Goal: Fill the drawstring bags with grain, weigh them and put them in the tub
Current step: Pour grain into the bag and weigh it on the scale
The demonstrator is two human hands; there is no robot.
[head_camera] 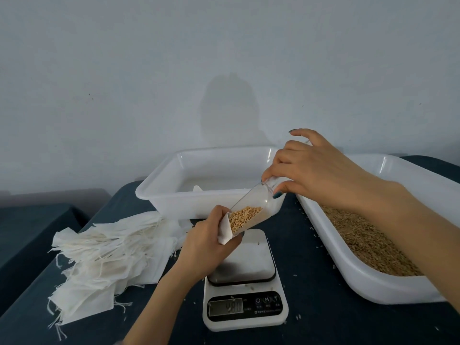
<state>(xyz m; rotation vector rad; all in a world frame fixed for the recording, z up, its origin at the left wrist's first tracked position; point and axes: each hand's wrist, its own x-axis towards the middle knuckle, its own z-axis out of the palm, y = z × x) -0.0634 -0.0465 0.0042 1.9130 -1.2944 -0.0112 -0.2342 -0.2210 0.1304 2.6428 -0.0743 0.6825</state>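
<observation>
Above the scale (246, 260), the left hand (206, 247) grips a small white bag (224, 232) with its mouth open. The right hand (316, 170) pinches a clear scoop (251, 202), tilted down, with golden-brown grain (245, 215) at the bag's mouth. The white tub (179, 202) stands just beyond.

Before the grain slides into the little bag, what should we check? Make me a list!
1. Bag mouth open: ok. The left hand holds the drawstring bag with its mouth open.
2. Scoop aimed right: ok. The tip of the clear scoop sits in the bag's mouth.
3. Scoop held firmly: ok. The right hand grips its handle end.
4. Scale reading zero: cannot tell. Its display is too blurry to read.
5. Room in the tub: ok. Most of its inside looks free.
</observation>
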